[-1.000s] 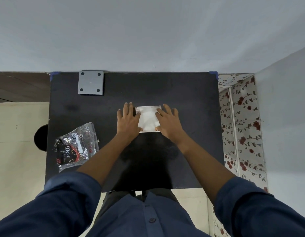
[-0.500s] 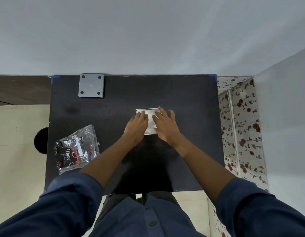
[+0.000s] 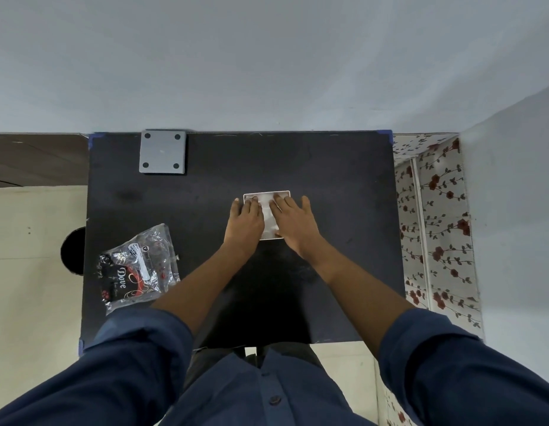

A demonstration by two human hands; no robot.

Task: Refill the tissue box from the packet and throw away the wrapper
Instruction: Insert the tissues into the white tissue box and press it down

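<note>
The black table (image 3: 328,167) carries the tissue box (image 3: 268,215) at centre. The left hand (image 3: 245,221) and right hand (image 3: 293,221) press flat, fingers extended, on its top. The empty wrapper (image 3: 139,267) lies at the left edge.

It looked like a room in a home, because a small black surface (image 3: 328,167) stood against a plain pale wall (image 3: 267,56), with cream floor tiles (image 3: 33,272) and a rose-patterned cloth (image 3: 436,226) beside it.
</note>
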